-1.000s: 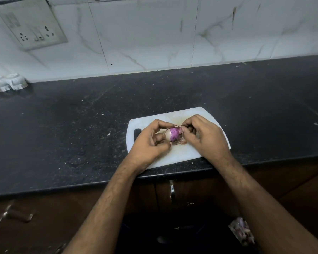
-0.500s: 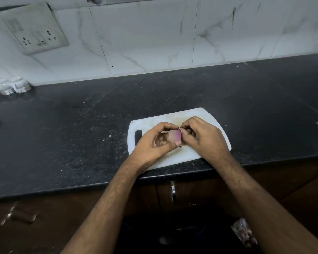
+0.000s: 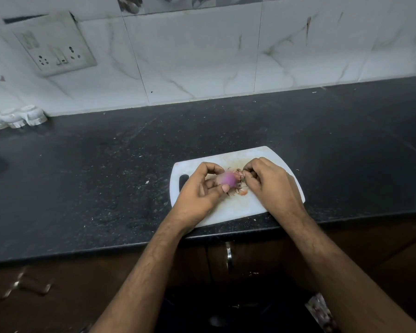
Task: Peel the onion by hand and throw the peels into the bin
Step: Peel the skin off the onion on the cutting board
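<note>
Purple onion, blurred, held over the white cutting board on the counter, left hand fingers curled around it. Right hand fingers pinch a peel beside it; loose peels lie below.

- A black stone counter, speckled with pale crumbs, runs along the tiled wall.
- A white cutting board lies flat at its front edge.
- White scalloped holders stand at the back left, against the wall.
</note>
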The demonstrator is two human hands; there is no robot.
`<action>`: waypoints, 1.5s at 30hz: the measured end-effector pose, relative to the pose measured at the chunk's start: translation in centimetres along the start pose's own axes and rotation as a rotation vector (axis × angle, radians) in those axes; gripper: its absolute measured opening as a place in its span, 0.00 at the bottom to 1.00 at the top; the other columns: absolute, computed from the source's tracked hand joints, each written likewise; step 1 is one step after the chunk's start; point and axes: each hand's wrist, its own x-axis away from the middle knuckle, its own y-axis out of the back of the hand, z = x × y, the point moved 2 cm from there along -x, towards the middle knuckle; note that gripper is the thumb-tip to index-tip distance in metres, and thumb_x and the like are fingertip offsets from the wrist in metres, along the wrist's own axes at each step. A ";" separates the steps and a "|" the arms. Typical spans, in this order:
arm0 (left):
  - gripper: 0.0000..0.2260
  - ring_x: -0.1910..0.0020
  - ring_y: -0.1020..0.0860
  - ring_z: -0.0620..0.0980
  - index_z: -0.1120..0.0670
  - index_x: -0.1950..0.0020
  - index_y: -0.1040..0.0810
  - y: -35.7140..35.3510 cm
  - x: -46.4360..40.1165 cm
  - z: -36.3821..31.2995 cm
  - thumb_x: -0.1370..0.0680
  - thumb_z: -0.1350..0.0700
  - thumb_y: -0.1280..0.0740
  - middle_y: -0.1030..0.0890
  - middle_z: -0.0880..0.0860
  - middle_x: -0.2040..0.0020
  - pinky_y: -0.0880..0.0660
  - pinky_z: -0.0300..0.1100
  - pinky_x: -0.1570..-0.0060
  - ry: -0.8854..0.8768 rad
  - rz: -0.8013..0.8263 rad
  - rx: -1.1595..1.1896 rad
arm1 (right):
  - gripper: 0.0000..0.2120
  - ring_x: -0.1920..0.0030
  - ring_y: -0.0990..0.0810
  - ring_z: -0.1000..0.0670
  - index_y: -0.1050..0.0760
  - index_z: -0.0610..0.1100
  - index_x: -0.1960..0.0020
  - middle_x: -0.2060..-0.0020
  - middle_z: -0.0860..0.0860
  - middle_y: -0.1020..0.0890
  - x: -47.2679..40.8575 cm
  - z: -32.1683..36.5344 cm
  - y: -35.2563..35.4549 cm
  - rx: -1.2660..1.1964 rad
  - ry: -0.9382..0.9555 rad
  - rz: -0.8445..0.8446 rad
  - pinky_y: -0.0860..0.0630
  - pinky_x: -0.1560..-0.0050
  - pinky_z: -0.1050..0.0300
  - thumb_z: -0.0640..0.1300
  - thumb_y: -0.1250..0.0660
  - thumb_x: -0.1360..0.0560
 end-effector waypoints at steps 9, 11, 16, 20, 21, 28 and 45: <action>0.13 0.40 0.18 0.37 0.56 0.31 0.23 0.4 0.1 -0.6 0.14 0.66 0.37 0.18 0.47 0.37 0.24 0.35 0.38 -0.066 -0.054 -0.121 | 0.08 0.54 0.20 0.52 0.21 0.49 0.44 0.51 0.57 0.20 -0.3 -0.6 -0.5 -0.038 0.004 0.014 0.20 0.53 0.48 0.48 0.37 0.17; 0.13 0.38 0.17 0.43 0.55 0.33 0.21 0.5 0.0 -0.3 0.14 0.66 0.37 0.16 0.47 0.38 0.23 0.39 0.35 -0.064 -0.047 -0.111 | 0.11 0.51 0.19 0.53 0.22 0.50 0.39 0.47 0.57 0.18 -0.1 -0.6 -0.3 -0.113 0.049 -0.008 0.20 0.50 0.49 0.50 0.41 0.15; 0.11 0.38 0.16 0.49 0.57 0.35 0.20 0.0 0.1 -0.4 0.16 0.67 0.34 0.15 0.50 0.39 0.21 0.43 0.35 -0.060 0.029 -0.063 | 0.23 0.54 0.22 0.60 0.26 0.52 0.32 0.44 0.61 0.20 0.4 0.3 0.1 -0.124 0.156 0.063 0.24 0.56 0.59 0.64 0.44 0.18; 0.11 0.38 0.16 0.54 0.56 0.38 0.21 0.0 0.1 -0.5 0.20 0.62 0.27 0.15 0.54 0.39 0.20 0.52 0.33 -0.063 0.045 0.011 | 0.16 0.57 0.22 0.57 0.22 0.55 0.45 0.54 0.61 0.21 0.3 0.1 -0.1 -0.136 0.188 0.081 0.24 0.60 0.58 0.64 0.41 0.19; 0.11 0.40 0.16 0.54 0.56 0.39 0.21 0.1 0.0 -0.4 0.20 0.63 0.26 0.15 0.55 0.40 0.20 0.51 0.35 -0.066 0.041 0.016 | 0.15 0.57 0.21 0.56 0.22 0.55 0.47 0.55 0.60 0.20 0.4 0.0 -0.1 -0.146 0.193 0.084 0.23 0.60 0.55 0.64 0.41 0.19; 0.09 0.40 0.16 0.54 0.62 0.39 0.24 0.0 0.2 -0.4 0.19 0.67 0.30 0.14 0.54 0.44 0.20 0.45 0.37 -0.066 0.058 0.021 | 0.12 0.62 0.26 0.54 0.25 0.50 0.56 0.61 0.55 0.24 0.6 0.2 -0.1 -0.054 0.202 0.037 0.25 0.66 0.51 0.54 0.38 0.17; 0.09 0.39 0.16 0.48 0.55 0.35 0.21 0.3 -0.1 0.0 0.13 0.59 0.37 0.17 0.52 0.40 0.20 0.50 0.32 -0.037 -0.085 0.029 | 0.24 0.54 0.21 0.58 0.34 0.54 0.27 0.38 0.62 0.29 -0.2 -0.4 -0.6 -0.087 0.100 0.075 0.20 0.55 0.50 0.59 0.36 0.20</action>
